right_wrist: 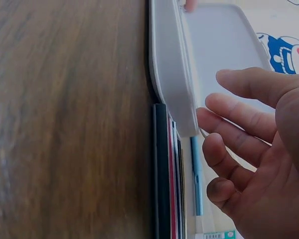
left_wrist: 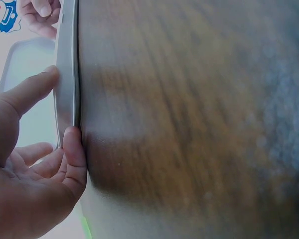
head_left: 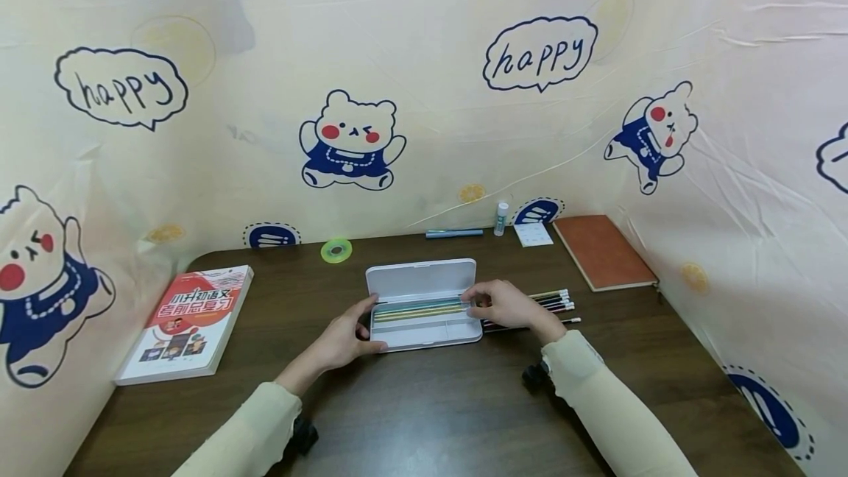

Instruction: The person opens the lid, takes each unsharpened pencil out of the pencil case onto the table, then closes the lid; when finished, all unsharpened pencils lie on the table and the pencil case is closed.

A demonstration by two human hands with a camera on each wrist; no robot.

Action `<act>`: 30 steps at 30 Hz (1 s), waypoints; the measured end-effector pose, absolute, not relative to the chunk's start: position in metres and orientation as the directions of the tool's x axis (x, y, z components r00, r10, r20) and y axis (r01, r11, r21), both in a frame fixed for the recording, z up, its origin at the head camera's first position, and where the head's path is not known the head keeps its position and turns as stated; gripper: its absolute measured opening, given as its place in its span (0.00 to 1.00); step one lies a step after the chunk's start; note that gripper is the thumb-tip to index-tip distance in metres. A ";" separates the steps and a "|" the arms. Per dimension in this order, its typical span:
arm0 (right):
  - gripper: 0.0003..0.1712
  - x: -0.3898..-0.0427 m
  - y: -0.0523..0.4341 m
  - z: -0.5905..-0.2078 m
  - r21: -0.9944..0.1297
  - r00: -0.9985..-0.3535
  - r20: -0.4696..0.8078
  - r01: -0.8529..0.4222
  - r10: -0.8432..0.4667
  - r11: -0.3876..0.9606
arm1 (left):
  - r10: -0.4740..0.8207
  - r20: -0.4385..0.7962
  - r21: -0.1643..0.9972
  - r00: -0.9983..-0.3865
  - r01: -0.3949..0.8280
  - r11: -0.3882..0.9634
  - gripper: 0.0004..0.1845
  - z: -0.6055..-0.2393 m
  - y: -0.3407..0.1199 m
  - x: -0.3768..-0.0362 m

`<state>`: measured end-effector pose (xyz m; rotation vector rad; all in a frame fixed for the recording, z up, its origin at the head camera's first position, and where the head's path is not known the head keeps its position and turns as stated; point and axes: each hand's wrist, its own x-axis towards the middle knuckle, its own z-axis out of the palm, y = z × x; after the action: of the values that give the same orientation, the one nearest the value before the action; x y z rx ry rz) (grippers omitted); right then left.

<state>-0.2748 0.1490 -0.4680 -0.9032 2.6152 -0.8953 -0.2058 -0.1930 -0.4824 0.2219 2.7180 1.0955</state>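
Note:
A white pencil case (head_left: 420, 282) lies on the table with its lid raised at the back. Inside it, several pencils (head_left: 414, 311) lie lengthwise in the rear part. My left hand (head_left: 339, 336) grips the case's left end, thumb on the front rim and fingers round the corner, as the left wrist view shows. Over the right end of the case is my right hand (head_left: 505, 305), fingers loosely bent near the pencil ends. Its palm and bent fingers (right_wrist: 239, 117) show nothing held in the right wrist view. Several more pencils (head_left: 559, 300) lie on the table beside the case, partly behind that hand.
At the left edge lies a thick book (head_left: 192, 322). Along the back are a green tape roll (head_left: 336, 250), a blue pen (head_left: 454, 234), an upright glue stick (head_left: 500, 219) and a white card (head_left: 533, 235). A brown notebook (head_left: 606, 252) lies at the back right.

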 end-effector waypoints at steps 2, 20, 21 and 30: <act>0.17 -0.274 0.148 -0.468 -0.611 -0.777 -0.028 -0.485 -0.629 0.626 | 0.214 -0.132 0.697 -0.968 0.063 0.715 0.52 -0.482 -0.193 -0.206; 0.12 -0.272 0.136 -0.475 -0.512 -0.731 -0.036 -0.573 -0.682 0.641 | 0.235 -0.109 0.705 -0.966 0.092 0.703 0.50 -0.484 -0.194 -0.205; 0.11 -0.272 0.135 -0.476 -0.506 -0.730 -0.037 -0.575 -0.682 0.643 | 0.235 -0.108 0.706 -0.966 0.092 0.703 0.50 -0.483 -0.194 -0.205; 0.06 -0.275 0.132 -0.478 -0.511 -0.748 -0.048 -0.551 -0.662 0.660 | 0.239 -0.101 0.712 -0.966 0.097 0.695 0.51 -0.483 -0.195 -0.204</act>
<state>-0.2748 0.1322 -0.4776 -0.9826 2.6469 -0.7031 -0.2039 -0.1947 -0.4829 0.2721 2.7184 1.1266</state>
